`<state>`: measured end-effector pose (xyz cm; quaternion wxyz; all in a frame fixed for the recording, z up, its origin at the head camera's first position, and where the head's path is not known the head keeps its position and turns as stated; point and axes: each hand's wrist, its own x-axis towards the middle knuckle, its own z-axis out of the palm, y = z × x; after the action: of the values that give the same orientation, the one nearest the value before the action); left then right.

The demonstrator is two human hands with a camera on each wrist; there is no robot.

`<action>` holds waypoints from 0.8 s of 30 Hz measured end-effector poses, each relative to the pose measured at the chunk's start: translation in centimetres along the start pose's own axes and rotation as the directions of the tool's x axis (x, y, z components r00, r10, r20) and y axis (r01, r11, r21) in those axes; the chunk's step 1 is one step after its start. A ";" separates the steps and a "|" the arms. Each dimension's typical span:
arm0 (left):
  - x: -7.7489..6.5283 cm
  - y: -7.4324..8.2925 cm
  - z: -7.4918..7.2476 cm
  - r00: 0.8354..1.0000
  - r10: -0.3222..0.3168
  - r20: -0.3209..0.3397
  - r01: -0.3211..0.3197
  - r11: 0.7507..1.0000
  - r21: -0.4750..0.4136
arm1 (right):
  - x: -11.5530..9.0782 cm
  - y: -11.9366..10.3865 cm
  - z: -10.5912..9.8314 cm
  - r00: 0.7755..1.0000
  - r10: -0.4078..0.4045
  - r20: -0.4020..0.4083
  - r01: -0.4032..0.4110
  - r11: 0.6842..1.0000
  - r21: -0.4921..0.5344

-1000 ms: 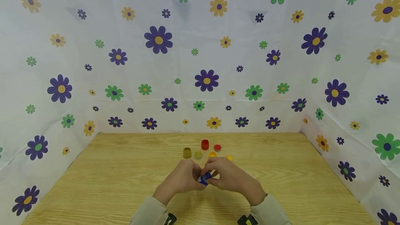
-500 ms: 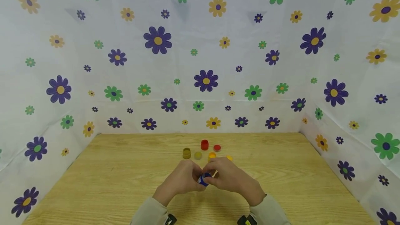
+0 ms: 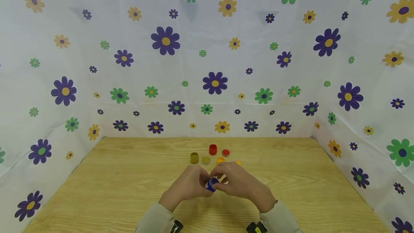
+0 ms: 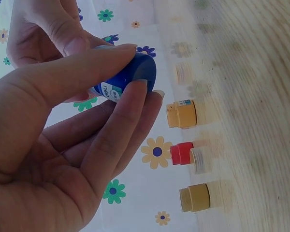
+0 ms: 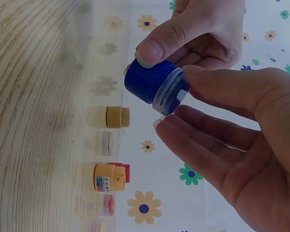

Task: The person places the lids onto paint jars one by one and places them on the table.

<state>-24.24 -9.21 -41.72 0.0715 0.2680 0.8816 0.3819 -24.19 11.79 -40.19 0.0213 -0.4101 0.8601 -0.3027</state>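
Note:
Above the front middle of the table, both hands meet on a small blue paint jar (image 3: 211,184). My left hand (image 3: 187,185) grips the jar's body (image 5: 144,83) between thumb and fingers, with its base turned toward that palm. At the other end, my right hand (image 3: 240,182) pinches the ribbed, clear-edged lid (image 5: 168,92) with thumb and fingertips. The jar is tilted on its side, and the lid sits on its mouth. In the left wrist view, a white printed label (image 4: 111,92) shows on the blue jar, and the left fingers partly cover it.
Beyond the hands stand an olive-yellow jar (image 3: 194,158), a red jar (image 3: 212,149) and an orange-yellow jar (image 3: 220,160), all without lids. Beside them lie a pale lid (image 3: 206,160), a red lid (image 3: 225,152) and a yellow lid (image 3: 238,163). A flowered white sheet (image 3: 200,71) surrounds the wooden table.
The right fingers have shifted slightly around the lid end. The left hand and the jar stay nearly in place, and the loose jars and lids have not moved.

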 end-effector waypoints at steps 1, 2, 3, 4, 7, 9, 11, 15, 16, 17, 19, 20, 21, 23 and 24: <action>0.0 0.0 0.0 1.000 0.001 0.000 -0.001 1.000 0.005 | 0.0 0.0 0.0 1.000 -0.006 -0.002 0.006 1.000 0.004; 0.0 0.1 0.0 1.000 0.003 -0.001 -0.003 1.000 0.011 | -0.1 0.0 0.0 1.000 -0.009 -0.003 0.009 1.000 0.008; 0.0 0.1 0.0 1.000 0.003 0.000 -0.003 1.000 0.013 | -0.1 0.0 0.0 1.000 -0.014 -0.004 0.014 1.000 0.011; 0.0 0.1 0.0 1.000 0.003 0.000 -0.003 1.000 0.014 | -0.1 0.0 0.0 1.000 -0.010 -0.003 0.010 1.000 0.017; 0.0 0.3 0.0 1.000 -0.002 0.003 0.002 1.000 0.011 | -0.2 0.0 0.1 1.000 0.000 0.006 0.000 1.000 0.031; -0.1 0.3 0.0 1.000 -0.003 0.005 0.003 1.000 0.004 | -0.2 -0.1 0.2 1.000 0.015 0.013 -0.016 0.999 0.045; -0.1 0.4 0.0 1.000 0.000 0.007 0.000 1.000 -0.003 | -0.2 0.0 0.3 0.999 0.029 0.017 -0.030 0.998 0.052; -0.1 0.4 0.1 1.000 0.005 0.008 -0.005 1.000 -0.016 | -0.1 0.0 0.3 0.999 0.034 0.017 -0.034 0.998 0.045; -0.1 0.4 0.1 1.000 0.005 0.008 -0.004 1.000 -0.018 | -0.1 0.1 0.3 0.999 0.033 0.017 -0.034 0.999 0.042; -0.1 0.4 0.1 1.000 0.003 0.008 -0.003 1.000 -0.019 | -0.1 0.1 0.3 0.999 0.030 0.017 -0.030 0.999 0.040; -0.1 0.3 0.0 1.000 0.000 0.009 0.000 1.000 -0.021 | -0.1 0.1 0.2 1.000 0.014 0.017 -0.014 0.999 0.036; -0.1 0.3 0.0 1.000 0.000 0.008 0.000 1.000 -0.022 | -0.1 0.1 0.2 1.000 0.008 0.017 -0.008 0.999 0.036; -0.1 0.2 0.0 1.000 -0.001 0.007 0.002 1.000 -0.021 | -0.1 0.1 0.2 1.000 0.008 0.019 -0.009 0.999 0.040; -0.1 0.2 0.1 1.000 0.000 0.006 0.000 1.000 -0.023 | 0.0 0.1 0.1 1.000 0.013 0.025 -0.014 0.999 0.045; 0.0 0.2 0.1 1.000 0.002 0.006 -0.002 1.000 -0.022 | 0.0 0.1 0.1 1.000 0.012 0.025 -0.013 0.999 0.043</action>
<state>-24.14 -9.08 -41.65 0.0768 0.2694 0.8769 0.3907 -24.20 11.78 -40.32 0.0428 -0.4080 0.8556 -0.3159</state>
